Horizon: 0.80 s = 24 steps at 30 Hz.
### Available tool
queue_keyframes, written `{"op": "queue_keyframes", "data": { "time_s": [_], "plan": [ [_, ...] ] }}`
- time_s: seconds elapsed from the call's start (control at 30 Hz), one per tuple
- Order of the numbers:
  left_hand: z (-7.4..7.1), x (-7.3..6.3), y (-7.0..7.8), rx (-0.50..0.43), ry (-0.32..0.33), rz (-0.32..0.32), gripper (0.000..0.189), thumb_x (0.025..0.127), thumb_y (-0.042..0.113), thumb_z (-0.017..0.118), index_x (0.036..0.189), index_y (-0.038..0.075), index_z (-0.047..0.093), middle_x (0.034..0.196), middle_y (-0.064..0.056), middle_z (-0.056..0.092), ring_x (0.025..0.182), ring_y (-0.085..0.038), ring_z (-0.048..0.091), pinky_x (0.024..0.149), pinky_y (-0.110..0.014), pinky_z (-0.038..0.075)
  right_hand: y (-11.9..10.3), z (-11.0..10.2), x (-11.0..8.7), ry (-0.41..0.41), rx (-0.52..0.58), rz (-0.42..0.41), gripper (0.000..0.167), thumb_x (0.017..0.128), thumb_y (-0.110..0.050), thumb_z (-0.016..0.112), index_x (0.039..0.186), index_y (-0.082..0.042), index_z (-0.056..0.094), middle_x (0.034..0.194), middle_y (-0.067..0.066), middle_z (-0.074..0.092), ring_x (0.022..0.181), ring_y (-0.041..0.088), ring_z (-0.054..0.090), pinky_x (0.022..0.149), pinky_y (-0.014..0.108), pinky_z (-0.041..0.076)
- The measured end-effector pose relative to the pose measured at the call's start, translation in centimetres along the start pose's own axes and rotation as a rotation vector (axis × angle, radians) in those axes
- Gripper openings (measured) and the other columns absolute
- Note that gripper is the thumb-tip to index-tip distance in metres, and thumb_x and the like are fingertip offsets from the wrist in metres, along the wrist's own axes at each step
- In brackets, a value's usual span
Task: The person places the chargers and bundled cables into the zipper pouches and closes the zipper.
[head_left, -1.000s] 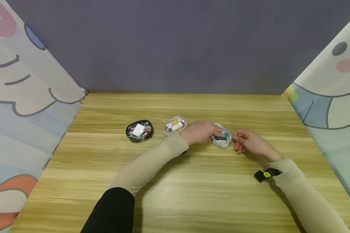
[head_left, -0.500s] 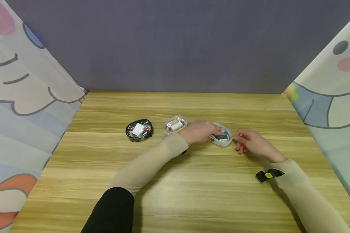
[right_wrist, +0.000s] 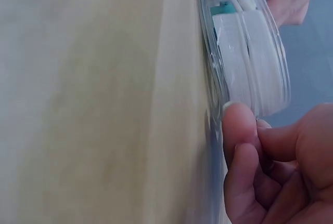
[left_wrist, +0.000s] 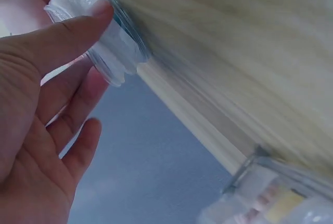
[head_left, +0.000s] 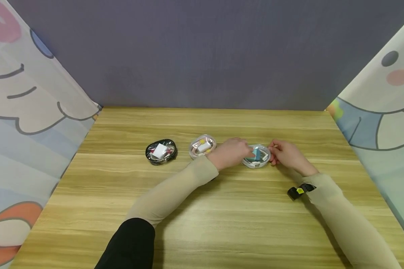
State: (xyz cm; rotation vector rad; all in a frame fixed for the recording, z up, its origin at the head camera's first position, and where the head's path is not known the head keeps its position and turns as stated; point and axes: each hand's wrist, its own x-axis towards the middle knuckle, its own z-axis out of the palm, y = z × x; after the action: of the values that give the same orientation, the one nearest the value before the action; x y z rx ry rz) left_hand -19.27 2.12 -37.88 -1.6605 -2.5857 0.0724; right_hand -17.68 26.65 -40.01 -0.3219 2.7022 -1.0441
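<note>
A clear oval zip pouch (head_left: 263,154) with a teal item and a white cable inside rests on the table between both hands. My left hand (head_left: 231,152) holds its left side, the thumb on one face in the left wrist view and the other fingers behind the pouch (left_wrist: 117,50). At the opposite end of the pouch (right_wrist: 247,52), my right hand (head_left: 287,156) pinches what looks like the zipper pull between thumb and index finger. The pull itself is mostly hidden by the fingertips. In the right wrist view the zip seam looks closed along the visible side.
Left of the hands lies another clear pouch (head_left: 202,145) with a white block and pinkish cable, partly behind the left forearm. Farther left is a black-rimmed clear pouch (head_left: 161,151) with a white block. A grey panel (head_left: 205,56) stands behind the wooden table (head_left: 222,224).
My right hand has shifted slightly toward the back and left. The pouch has turned a little, and more of its teal item shows as my left fingers have drawn back slightly.
</note>
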Motion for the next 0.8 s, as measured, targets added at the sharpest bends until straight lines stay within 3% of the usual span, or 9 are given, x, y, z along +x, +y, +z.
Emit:
{"op": "queue_keyframes", "data": {
  "time_s": [0.17, 0.4, 0.63, 0.8],
  "plan": [
    [0.2, 0.0, 0.3, 0.031, -0.021, -0.019, 0.043, 0.086, 0.019, 0.082, 0.127, 0.029, 0.072, 0.117, 0.007, 0.070, 0.092, -0.014, 0.059, 0.083, -0.029, 0.051, 0.2, 0.1, 0.4, -0.010, 0.029, 0.008, 0.017, 0.107, -0.007, 0.046, 0.101, 0.002, 0.060, 0.071, 0.008, 0.063, 0.063, 0.020, 0.064, 0.054, 0.028, 0.053],
    [-0.2, 0.1, 0.6, 0.035, -0.097, -0.082, 0.045, 0.091, 0.024, 0.076, 0.134, 0.032, 0.066, 0.128, 0.006, 0.067, 0.095, -0.013, 0.065, 0.070, -0.027, 0.055, 0.3, -0.1, -0.2, -0.045, 0.124, 0.015, 0.016, 0.107, -0.006, 0.046, 0.103, 0.004, 0.058, 0.075, 0.012, 0.065, 0.063, 0.021, 0.065, 0.055, 0.029, 0.055],
    [-0.3, 0.1, 0.8, -0.011, -0.087, -0.135, 0.048, 0.089, 0.031, 0.078, 0.135, 0.024, 0.066, 0.109, 0.004, 0.073, 0.080, -0.009, 0.064, 0.061, -0.025, 0.052, 0.6, -0.2, -1.5, -0.064, 0.159, 0.026, 0.019, 0.108, -0.011, 0.046, 0.103, 0.004, 0.056, 0.077, 0.012, 0.066, 0.064, 0.021, 0.066, 0.057, 0.030, 0.055],
    [-0.4, 0.0, 0.9, -0.007, -0.081, -0.146, 0.048, 0.090, 0.030, 0.078, 0.135, 0.025, 0.065, 0.106, 0.005, 0.074, 0.072, -0.006, 0.061, 0.056, -0.023, 0.050, 0.7, -0.1, -2.3, -0.059, 0.138, 0.010, 0.019, 0.107, -0.010, 0.047, 0.099, 0.004, 0.057, 0.076, 0.011, 0.066, 0.063, 0.023, 0.066, 0.057, 0.031, 0.056]
  ]
}}
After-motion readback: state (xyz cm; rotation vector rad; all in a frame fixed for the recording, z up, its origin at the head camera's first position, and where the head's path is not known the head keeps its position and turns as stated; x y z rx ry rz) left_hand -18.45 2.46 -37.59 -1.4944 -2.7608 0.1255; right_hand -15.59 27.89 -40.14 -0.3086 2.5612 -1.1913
